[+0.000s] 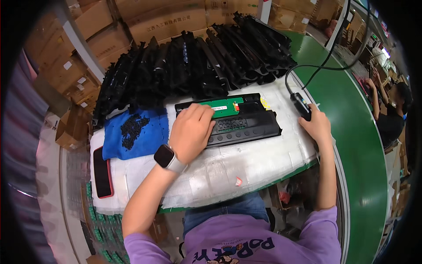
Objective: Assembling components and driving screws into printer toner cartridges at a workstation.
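A long black plastic housing (252, 130) lies on the white-covered table before me. A narrow green circuit board (226, 105) sits in its far side, with a small red and white connector. My left hand (191, 130) rests on the housing's left part, its fingers bent together over the board's left end; the fingertips are partly hidden. My right hand (317, 126), to the right of the housing, is wrapped round a black corded electric screwdriver (300, 105), held apart from the housing. Small black pieces, probably screws (133, 130), are heaped on a blue cloth (154, 143) at left.
Many similar black housings (189, 61) are piled along the table's far side. A phone (103, 174) lies at the left edge. The screwdriver's cable (325, 67) loops up to the right. A green surface (362, 145) runs along the right, with another person (392, 114) beyond. Cartons (162, 20) stand behind.
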Demonstrator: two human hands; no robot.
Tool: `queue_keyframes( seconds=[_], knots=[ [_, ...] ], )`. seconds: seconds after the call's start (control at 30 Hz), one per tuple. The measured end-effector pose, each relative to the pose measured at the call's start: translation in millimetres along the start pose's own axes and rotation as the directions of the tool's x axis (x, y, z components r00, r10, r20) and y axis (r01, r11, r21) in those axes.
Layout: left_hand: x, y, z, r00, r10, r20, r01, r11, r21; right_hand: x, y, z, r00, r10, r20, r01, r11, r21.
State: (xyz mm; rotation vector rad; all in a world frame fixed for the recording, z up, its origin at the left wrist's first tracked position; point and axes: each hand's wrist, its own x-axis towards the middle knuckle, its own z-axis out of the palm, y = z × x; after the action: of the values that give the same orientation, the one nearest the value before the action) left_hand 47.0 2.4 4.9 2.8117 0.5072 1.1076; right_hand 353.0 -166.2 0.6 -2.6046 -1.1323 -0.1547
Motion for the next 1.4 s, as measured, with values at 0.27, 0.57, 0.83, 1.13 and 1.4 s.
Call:
queue_keyframes(
  seconds=[0.27, 0.57, 0.83, 1.13, 1.4],
  knots=[
    [-37, 32, -5, 0.664, -0.116, 0.739, 0.745, 0.022, -0.666, 12, -102, 7, 0.749, -0.640, -0.172, 0.659, 0.693, 0.292],
    [-49, 29, 11, 0.594, 0.074, 0.801, 0.745, -0.427, -0.513, 80, -136, 49, 0.614, -0.767, 0.188, 0.650, 0.626, 0.430],
    [-54, 25, 12, 0.607, 0.033, 0.794, 0.731, -0.416, -0.541, 81, -102, 12, 0.612, -0.755, 0.236, 0.593, 0.636, 0.494],
    [-53, 27, 14, 0.584, 0.033, 0.811, 0.748, -0.409, -0.522, 65, -68, -29, 0.762, -0.624, 0.170, 0.514, 0.744, 0.428],
    [-51, 26, 14, 0.592, 0.007, 0.806, 0.726, -0.438, -0.530, 12, -119, -4, 0.553, -0.814, 0.178, 0.636, 0.551, 0.540]
  ],
)
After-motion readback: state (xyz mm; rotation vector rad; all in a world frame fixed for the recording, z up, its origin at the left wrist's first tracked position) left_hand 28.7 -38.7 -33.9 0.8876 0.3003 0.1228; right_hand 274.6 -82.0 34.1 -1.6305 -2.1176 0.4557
